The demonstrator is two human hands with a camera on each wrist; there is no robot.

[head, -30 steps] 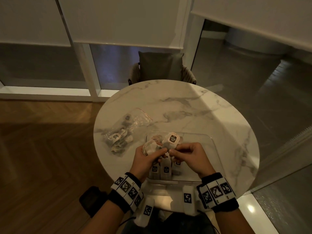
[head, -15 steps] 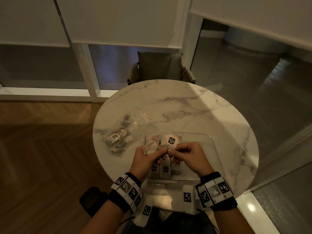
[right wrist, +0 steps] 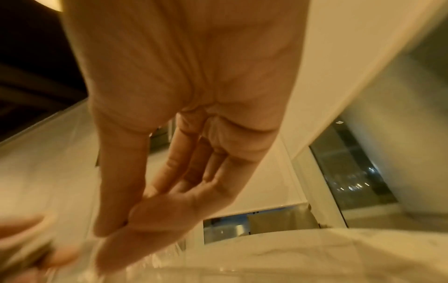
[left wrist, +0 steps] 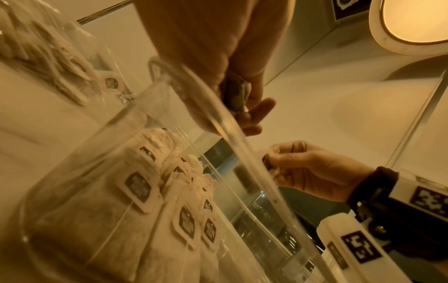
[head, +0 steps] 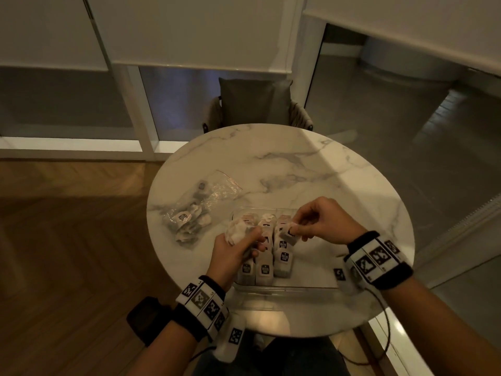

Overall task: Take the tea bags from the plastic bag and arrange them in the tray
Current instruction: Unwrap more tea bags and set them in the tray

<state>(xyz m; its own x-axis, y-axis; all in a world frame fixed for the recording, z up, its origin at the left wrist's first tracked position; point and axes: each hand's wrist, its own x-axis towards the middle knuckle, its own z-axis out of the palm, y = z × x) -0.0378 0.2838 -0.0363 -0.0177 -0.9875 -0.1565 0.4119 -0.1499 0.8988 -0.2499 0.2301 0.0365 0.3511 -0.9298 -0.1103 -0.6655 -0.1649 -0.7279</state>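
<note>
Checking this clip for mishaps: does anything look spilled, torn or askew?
Nothing stands out. The tea bags lie in tidy rows in the clear tray; the left hand holds a small bunch, the right hand pinches one, and the plastic bag lies flat beside the tray.

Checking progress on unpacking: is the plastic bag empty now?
No, the plastic bag on the table still shows several tea bags inside it.

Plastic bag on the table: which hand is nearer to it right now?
Left. The left hand holds tea bags just right of the plastic bag; the right hand is farther right, over the tray.
</note>
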